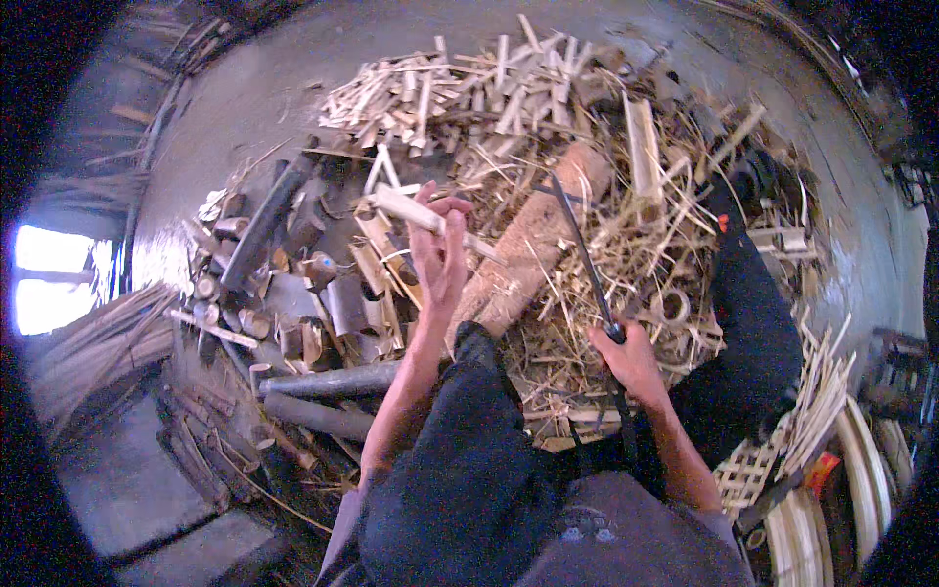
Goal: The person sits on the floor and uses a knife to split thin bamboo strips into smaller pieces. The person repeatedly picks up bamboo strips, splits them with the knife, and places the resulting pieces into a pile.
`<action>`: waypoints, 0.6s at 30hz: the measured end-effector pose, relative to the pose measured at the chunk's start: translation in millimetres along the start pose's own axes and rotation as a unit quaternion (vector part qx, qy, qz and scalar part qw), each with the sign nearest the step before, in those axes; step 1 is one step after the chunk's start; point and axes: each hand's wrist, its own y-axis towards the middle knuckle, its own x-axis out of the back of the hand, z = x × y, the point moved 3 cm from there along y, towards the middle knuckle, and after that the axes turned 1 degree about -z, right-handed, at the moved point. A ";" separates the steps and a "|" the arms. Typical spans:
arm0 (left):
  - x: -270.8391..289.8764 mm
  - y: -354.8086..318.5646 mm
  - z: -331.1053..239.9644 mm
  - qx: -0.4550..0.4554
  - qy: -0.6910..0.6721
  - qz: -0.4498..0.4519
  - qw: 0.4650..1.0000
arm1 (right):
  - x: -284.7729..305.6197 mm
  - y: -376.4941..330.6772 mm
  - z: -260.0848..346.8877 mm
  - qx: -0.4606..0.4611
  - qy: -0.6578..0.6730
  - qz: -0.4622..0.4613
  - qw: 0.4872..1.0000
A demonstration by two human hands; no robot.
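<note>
My left hand [439, 256] is raised over the floor and grips a pale split bamboo stick [411, 210] that points up and to the left. My right hand [631, 360] grips the handle of a long dark blade [579, 249], whose tip points away from me over a thick wooden log [533, 245]. The log lies slantwise between my two hands, amid bamboo shavings. My dark-trousered knees fill the lower middle of the view.
A heap of cut pale bamboo sticks [460, 88] lies at the back. Short bamboo tube sections and dark poles [328, 382] lie at the left. Woven bamboo strips and curved hoops [841, 460] sit at the right. Straw-like shavings [665, 225] cover the floor.
</note>
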 end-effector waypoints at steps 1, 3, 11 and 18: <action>-1.2 3.7 -9.7 -0.039 -0.024 -0.009 0.999 | -2.4 1.6 -7.5 0.040 -0.018 -0.016 0.999; 7.1 10.0 -30.9 -0.046 -0.020 -0.013 0.999 | -9.7 4.6 -15.9 0.079 -0.032 -0.008 0.996; -2.5 13.4 -36.3 -0.087 0.104 0.038 0.990 | -5.9 -24.0 23.2 0.033 0.129 0.040 0.990; -18.2 10.1 -36.6 0.019 -0.128 0.093 0.987 | 9.7 -75.3 127.9 0.186 0.221 0.069 0.955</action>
